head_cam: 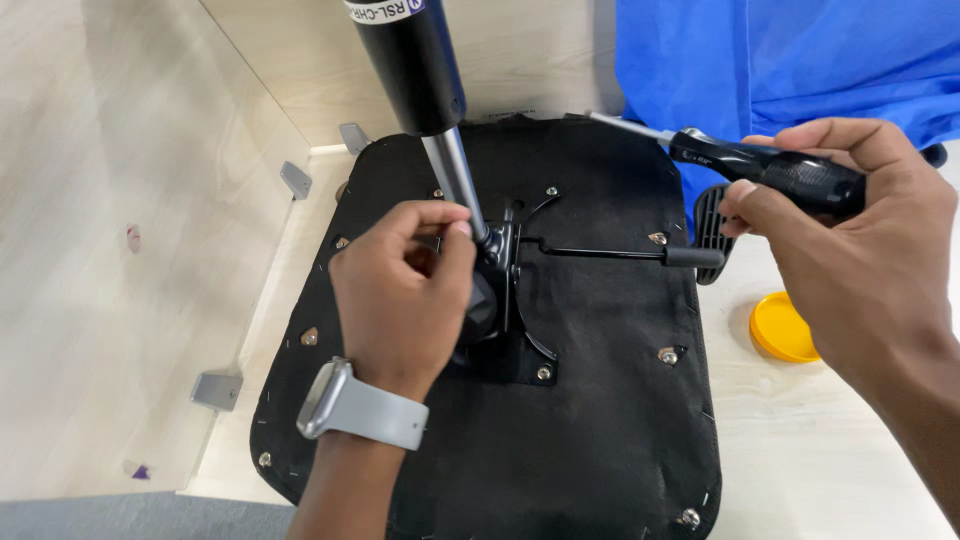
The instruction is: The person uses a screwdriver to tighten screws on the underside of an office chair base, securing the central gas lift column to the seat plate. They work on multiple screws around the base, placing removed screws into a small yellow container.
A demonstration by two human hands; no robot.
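Overhead, left hand (405, 290) pinching gas-lift rod (455, 175), right hand (850, 245) clamped on screwdriver (770, 170), yellow lid (782, 328) nearby

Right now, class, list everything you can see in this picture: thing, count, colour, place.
seat base: one, black, upside down on the table.
mechanism plate: one, black, seat centre.
lever: one, black, pointing right.
gas cylinder: one, black with silver rod, standing in the mechanism.
screwdriver: one, black handle, upper right.
lid: one, yellow, right of seat.
cloth: one, blue, top right.
brackets: three seen, grey, left panel.
watch: one, grey, left wrist.
left hand: at the mechanism.
right hand: grips the screwdriver.
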